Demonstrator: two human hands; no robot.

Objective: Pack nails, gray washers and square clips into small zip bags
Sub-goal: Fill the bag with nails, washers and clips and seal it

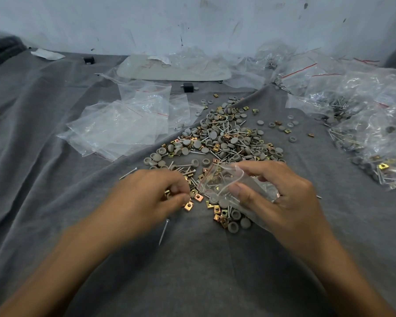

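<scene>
A loose heap of gray washers, brass square clips and nails lies on the gray cloth in the middle. My right hand grips a small clear zip bag, its mouth held wide toward the left, with some nails and clips inside. My left hand sits just left of the bag's mouth, fingers curled over small parts at the heap's near edge; what it pinches is hidden. A brass clip lies right below its fingertips. A single nail lies nearer to me.
Empty zip bags are stacked at the left of the heap. Filled bags pile up at the right. A pale flat pad and two small black blocks lie at the back, before a scuffed wall.
</scene>
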